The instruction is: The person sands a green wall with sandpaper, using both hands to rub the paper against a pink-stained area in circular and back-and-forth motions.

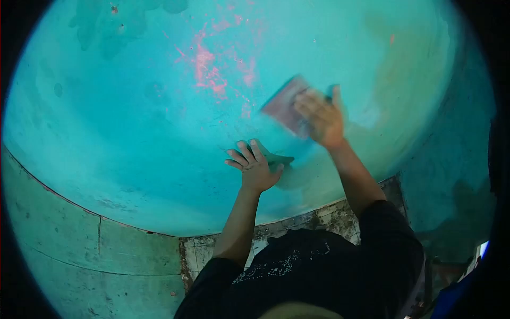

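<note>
My left hand (255,168) rests with spread fingers on a turquoise painted surface (133,127), casting a shadow to its right. Farther up and to the right, my right hand (322,118) presses a brownish-pink, straight-edged sheet of sandpaper (285,108) against the same surface. Motion blurs that hand and the sheet. Its fingers lie over the sheet's right part, and the thumb sticks out to the side. Pink worn patches (209,69) show in the paint to the upper left of the sheet.
A curved edge bounds the turquoise surface at the bottom. Below it are a green panel (101,239) on the left and dirty pale tiles (332,219) near my body. Darker blue-green surfacing (441,175) lies to the right, with a blue item (454,303) at the lower right corner.
</note>
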`<move>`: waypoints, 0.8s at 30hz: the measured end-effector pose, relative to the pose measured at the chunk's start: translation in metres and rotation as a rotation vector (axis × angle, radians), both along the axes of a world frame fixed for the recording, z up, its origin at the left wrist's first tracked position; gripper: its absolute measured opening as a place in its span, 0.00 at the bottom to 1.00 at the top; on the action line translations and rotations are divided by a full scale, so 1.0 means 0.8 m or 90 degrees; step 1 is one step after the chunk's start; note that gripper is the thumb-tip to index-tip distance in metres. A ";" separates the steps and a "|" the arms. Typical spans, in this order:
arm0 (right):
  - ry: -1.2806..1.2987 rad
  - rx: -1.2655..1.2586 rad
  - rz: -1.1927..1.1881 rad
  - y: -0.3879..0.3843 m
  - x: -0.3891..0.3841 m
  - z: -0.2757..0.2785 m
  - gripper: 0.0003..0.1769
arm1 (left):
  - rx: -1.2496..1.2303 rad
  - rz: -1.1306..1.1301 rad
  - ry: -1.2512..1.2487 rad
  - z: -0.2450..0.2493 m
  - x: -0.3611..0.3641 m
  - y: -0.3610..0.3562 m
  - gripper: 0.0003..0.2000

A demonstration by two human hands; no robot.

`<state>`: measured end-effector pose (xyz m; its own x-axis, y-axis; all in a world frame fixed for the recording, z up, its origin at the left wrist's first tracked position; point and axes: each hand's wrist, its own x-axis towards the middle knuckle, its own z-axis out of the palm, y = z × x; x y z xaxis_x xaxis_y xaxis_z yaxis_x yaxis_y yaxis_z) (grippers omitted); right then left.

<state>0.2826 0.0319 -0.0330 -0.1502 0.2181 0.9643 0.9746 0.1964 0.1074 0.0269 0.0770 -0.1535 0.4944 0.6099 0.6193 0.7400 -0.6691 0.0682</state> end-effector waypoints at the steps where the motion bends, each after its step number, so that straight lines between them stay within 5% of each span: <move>1: 0.027 0.038 -0.036 0.007 0.020 0.004 0.25 | 0.008 -0.010 -0.001 0.000 -0.001 0.001 0.69; 2: 0.241 0.163 -0.014 0.019 0.034 0.015 0.25 | 0.016 -0.018 -0.004 0.001 -0.001 0.002 0.69; 5: 0.295 0.105 0.055 0.015 -0.002 0.007 0.27 | -0.013 -0.014 -0.013 0.000 0.000 0.002 0.69; 6: 0.075 -0.033 0.069 0.000 -0.027 0.003 0.27 | -0.016 -0.018 -0.010 0.002 0.000 0.000 0.69; 9: -0.140 -0.050 0.114 0.004 -0.016 -0.010 0.24 | -0.078 0.012 0.008 0.005 0.001 -0.002 0.69; 12: 0.372 0.154 0.020 0.017 0.014 -0.001 0.22 | -0.056 0.014 0.001 0.003 0.000 0.002 0.70; 13: 0.366 0.149 0.028 0.014 0.005 -0.001 0.22 | -0.035 0.005 -0.005 0.002 0.002 0.003 0.70; 16: -0.023 -0.164 0.197 -0.008 -0.052 0.001 0.31 | -0.016 -0.005 -0.004 -0.004 -0.002 0.003 0.70; 19: -0.069 -0.089 0.099 -0.002 -0.007 -0.001 0.32 | -0.019 -0.011 0.007 -0.003 -0.003 0.001 0.70; 20: 0.057 -0.041 0.010 -0.001 0.001 0.006 0.32 | -0.019 -0.005 0.002 0.000 -0.002 0.002 0.70; 24: 0.261 0.033 0.084 0.005 -0.036 0.008 0.33 | -0.003 -0.011 -0.012 0.004 0.002 -0.001 0.71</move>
<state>0.2538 0.0362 -0.0266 0.2241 0.1720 0.9593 0.9057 0.3268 -0.2701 0.0289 0.0764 -0.1503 0.4932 0.6051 0.6249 0.7274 -0.6809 0.0852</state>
